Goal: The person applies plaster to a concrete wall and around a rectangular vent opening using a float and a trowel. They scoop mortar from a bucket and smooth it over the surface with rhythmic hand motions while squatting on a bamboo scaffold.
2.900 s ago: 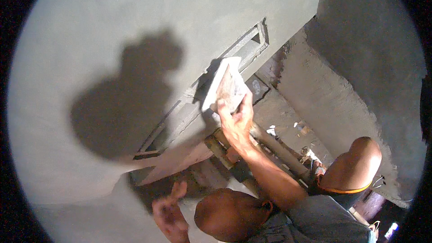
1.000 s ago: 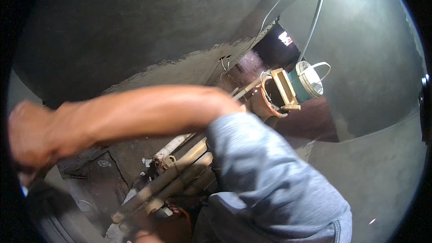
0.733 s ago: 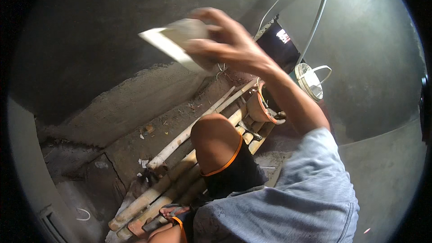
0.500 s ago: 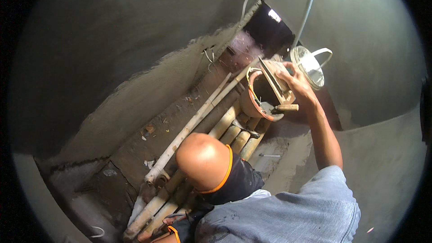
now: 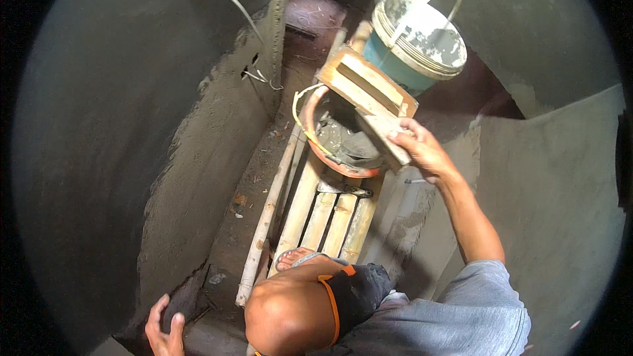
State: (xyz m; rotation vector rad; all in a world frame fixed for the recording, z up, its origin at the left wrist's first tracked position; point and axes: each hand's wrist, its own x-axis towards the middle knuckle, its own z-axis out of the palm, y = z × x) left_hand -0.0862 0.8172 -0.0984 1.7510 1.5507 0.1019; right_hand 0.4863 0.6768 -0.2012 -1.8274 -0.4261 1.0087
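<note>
My right hand (image 5: 425, 151) is closed on a wooden float (image 5: 381, 137), tilted and seen nearly edge-on over the bucket's right side. A second wooden float (image 5: 366, 84), with a bar handle on its upper face, rests across the far rim of the orange bucket (image 5: 318, 148). Wet grey mortar (image 5: 335, 135) lies inside this bucket. A grey blade, apparently a trowel's (image 5: 359, 146), sits in there too, its handle hidden. My left hand (image 5: 165, 333) is at the lower left near the wall, thumb and fingers apart, with nothing visible in it.
Bamboo poles (image 5: 320, 221) form a narrow platform under the bucket, and a metal tool (image 5: 343, 189) lies across them. A teal pail with a white handle (image 5: 405, 69) stands beyond. Partly plastered wall (image 5: 198, 178) rises at left, with wires (image 5: 257, 76) sticking out.
My view has shifted, and the buckets look nearer. My right hand now holds one float apart, while the other lies on the bucket rim. My left hand has come into view.
</note>
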